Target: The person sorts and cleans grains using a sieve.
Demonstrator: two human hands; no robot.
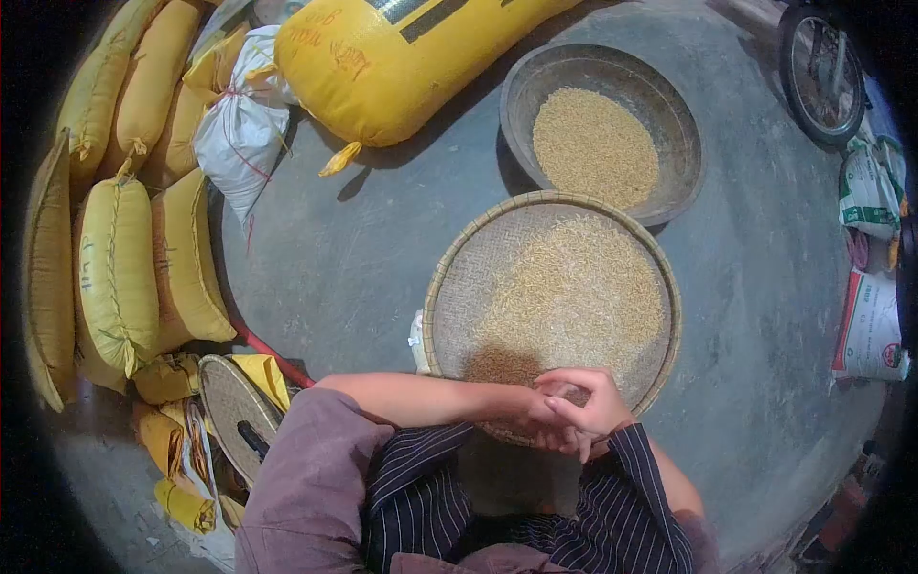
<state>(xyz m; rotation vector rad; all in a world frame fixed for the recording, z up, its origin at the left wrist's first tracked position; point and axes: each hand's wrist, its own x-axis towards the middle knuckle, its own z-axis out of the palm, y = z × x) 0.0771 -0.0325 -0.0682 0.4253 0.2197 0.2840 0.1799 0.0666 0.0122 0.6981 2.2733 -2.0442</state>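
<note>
A round woven winnowing basket [449, 277] holds a spread layer of pale yellow grain [574, 287] that looks like unhusked rice. The part of the grain nearest my forearm lies in shadow. Over the basket's near rim my two hands meet. My left hand [547, 421] reaches in from the left, its fingers bent and partly covered by the other hand. Curled above and against it is my right hand [595, 407], thumb and fingers drawn together. Whatever lies between the fingers is too small or hidden to make out.
A wide metal basin [674, 120] with more grain [593, 143] sits behind the basket. One large yellow sack [382, 96] lies at the back. Several filled sacks [115, 273] and a white tied bag [244, 143] line the left. A wheel [820, 77] and printed bags [872, 325] stand right.
</note>
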